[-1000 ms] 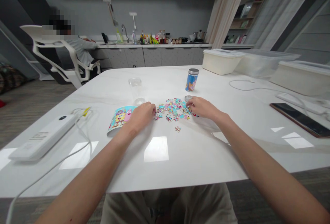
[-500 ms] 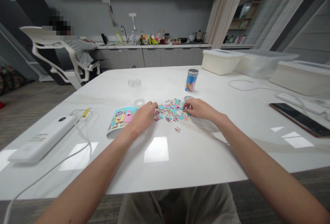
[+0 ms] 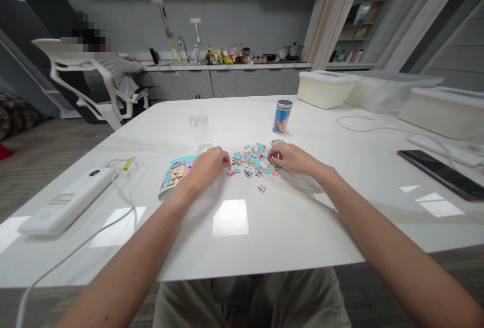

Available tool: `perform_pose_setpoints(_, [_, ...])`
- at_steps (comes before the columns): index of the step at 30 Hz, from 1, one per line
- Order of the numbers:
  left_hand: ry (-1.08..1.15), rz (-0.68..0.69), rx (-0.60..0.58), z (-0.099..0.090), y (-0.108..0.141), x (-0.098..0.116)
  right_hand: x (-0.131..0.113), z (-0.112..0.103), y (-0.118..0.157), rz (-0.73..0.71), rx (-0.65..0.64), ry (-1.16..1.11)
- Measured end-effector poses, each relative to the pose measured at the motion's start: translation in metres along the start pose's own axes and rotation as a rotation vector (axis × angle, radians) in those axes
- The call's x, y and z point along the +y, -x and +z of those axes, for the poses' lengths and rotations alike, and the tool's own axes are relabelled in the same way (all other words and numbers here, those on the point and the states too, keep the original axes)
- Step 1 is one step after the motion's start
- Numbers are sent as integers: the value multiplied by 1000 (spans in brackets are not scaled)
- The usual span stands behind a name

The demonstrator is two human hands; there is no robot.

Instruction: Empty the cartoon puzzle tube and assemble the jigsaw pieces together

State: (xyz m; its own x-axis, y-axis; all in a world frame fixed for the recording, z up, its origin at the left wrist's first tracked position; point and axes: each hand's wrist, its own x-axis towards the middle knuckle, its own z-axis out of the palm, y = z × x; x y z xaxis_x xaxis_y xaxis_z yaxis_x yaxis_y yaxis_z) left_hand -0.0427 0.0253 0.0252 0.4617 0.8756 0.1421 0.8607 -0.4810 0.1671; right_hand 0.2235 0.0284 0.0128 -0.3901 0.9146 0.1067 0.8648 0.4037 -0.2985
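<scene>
A loose pile of small jigsaw puzzle pieces (image 3: 255,156) in pink, turquoise and yellow lies on the white table. At the pile's left edge is my left hand (image 3: 209,166), fingers curled together; what they hold, if anything, is hidden. My right hand (image 3: 290,158) reaches in from the right, thumb and fingers pinched on what looks like a puzzle piece at the pile's edge. One single piece (image 3: 261,188) lies apart, nearer to me. Partly behind my left wrist is a curled cartoon picture sheet (image 3: 176,173). A round metal lid (image 3: 278,142) sits just beyond my right hand.
Beyond the pile stand a clear jar (image 3: 199,129) and a blue cartoon can (image 3: 282,116). A power strip (image 3: 64,202) with cables lies left, a phone (image 3: 440,173) right. Plastic bins (image 3: 327,91) line the far right. A person (image 3: 123,73) sits at the back left.
My left hand has shifted slightly left, away from the pile, and covers more of the picture sheet. My right hand stays at the pile's edge. The view has moved a little.
</scene>
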Motion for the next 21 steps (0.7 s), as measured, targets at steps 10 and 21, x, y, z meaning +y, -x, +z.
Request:
perform_pose_setpoints(10, [50, 92, -58, 15, -3, -6, -25, -9, 6, -221, -64, -147])
perform_pose_setpoints(21, [596, 10, -41, 4, -6, 7, -35, -4, 11, -234, -327, -358])
